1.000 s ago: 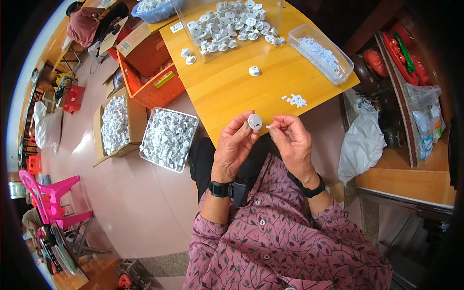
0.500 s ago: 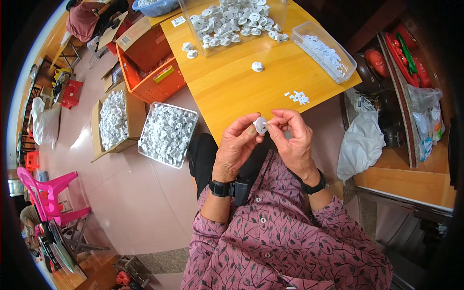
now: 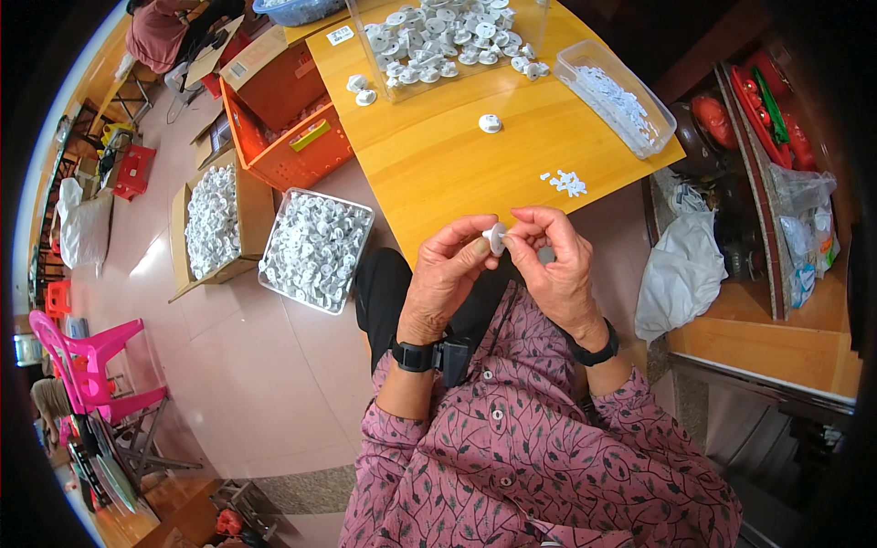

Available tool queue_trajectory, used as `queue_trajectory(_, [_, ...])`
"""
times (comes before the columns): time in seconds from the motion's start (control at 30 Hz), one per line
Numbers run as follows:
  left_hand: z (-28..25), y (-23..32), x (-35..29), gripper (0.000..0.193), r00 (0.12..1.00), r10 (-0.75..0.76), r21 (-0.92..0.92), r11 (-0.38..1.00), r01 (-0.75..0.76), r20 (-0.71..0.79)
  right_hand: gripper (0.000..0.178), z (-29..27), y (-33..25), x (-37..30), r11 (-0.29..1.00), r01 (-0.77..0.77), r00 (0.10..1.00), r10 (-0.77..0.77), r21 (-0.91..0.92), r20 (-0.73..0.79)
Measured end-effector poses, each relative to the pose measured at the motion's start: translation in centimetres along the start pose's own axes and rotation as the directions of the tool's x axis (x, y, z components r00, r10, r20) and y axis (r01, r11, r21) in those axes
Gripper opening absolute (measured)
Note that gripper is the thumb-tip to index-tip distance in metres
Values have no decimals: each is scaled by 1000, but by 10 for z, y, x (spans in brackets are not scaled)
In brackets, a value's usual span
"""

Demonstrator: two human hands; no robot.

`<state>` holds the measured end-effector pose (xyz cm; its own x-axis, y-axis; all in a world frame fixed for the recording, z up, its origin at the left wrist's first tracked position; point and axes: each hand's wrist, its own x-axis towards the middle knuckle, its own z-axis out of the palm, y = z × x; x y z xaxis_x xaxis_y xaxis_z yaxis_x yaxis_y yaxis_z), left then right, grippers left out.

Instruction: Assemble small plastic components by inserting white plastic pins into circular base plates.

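Just past the near edge of the table (image 3: 429,173), my left hand (image 3: 445,274) pinches a round white plastic disc part (image 3: 495,237) between thumb and fingers. The disc is turned nearly edge-on. At its right side, my right hand (image 3: 559,274) has thumb and index finger closed on a tiny white plastic piece against the disc; the fingertips mostly hide it. Beyond the hands lies a small pile of little white pieces (image 3: 568,184). A single white disc part (image 3: 490,123) rests farther back on the table.
A clear bin (image 3: 393,91) heaped with white disc parts stands at the table's back. A clear tray (image 3: 660,137) of small white pieces is at its right edge. Left on the floor are a full clear tub (image 3: 315,308), a cardboard box (image 3: 256,215) and an orange crate (image 3: 297,164).
The disc has turned in my fingers from showing its face to nearly edge-on. Both hands stay in about the same place.
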<state>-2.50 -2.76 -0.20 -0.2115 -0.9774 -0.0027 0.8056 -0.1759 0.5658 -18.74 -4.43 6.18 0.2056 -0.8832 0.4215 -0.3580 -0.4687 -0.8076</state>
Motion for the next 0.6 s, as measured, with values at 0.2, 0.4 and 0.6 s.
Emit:
queue_trajectory(0.2, [8,10,-3,24,998,65,281,958,-59,-12,23,-3,0,2,987,107,993,-101,-116,52])
queue_trajectory(0.4, [3,14,-6,22,993,112,399,910,-111,21,21,0,-2,1,999,17,996,-13,-46,86])
queue_trajectory(0.6, [2,13,-10,25,997,38,198,980,-25,-63,13,1,-2,0,1000,-23,997,24,-12,77])
